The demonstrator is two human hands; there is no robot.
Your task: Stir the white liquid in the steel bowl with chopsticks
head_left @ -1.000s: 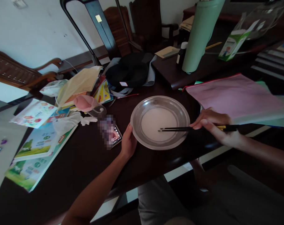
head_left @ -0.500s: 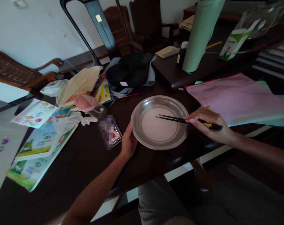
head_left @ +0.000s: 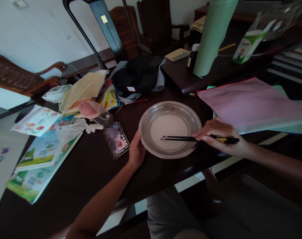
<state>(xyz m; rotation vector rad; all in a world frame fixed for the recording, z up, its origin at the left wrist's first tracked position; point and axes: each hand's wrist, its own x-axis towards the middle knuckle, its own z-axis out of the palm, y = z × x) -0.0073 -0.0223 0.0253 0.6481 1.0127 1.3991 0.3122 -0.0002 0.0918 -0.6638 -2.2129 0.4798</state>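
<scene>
A round metal bowl [head_left: 151, 147] with a wide rim sits near the table's front edge. Whitish, cloudy contents [head_left: 169, 127] cover its bottom. My left hand [head_left: 137, 151] grips the bowl's left rim, its fingers partly hidden beneath and behind it. In my right hand [head_left: 218, 136] is a pair of black chopsticks [head_left: 181, 138] with gold bands near the back ends. Their tips reach over the middle of the bowl, close together, at or just in the whitish contents; how deep I cannot tell.
Left of the bowl lies a lit phone [head_left: 123, 142], partly blurred. Booklets [head_left: 36, 156], tissues and a pink object [head_left: 90, 109] crowd the left side. Behind are a black bag [head_left: 137, 74] and a green flask [head_left: 213, 39]. A pink folder [head_left: 245, 103] lies at the right.
My right hand has moved slightly toward me, bringing the chopstick tips lower and a little left within the bowl. My left hand and the bowl stay put.
</scene>
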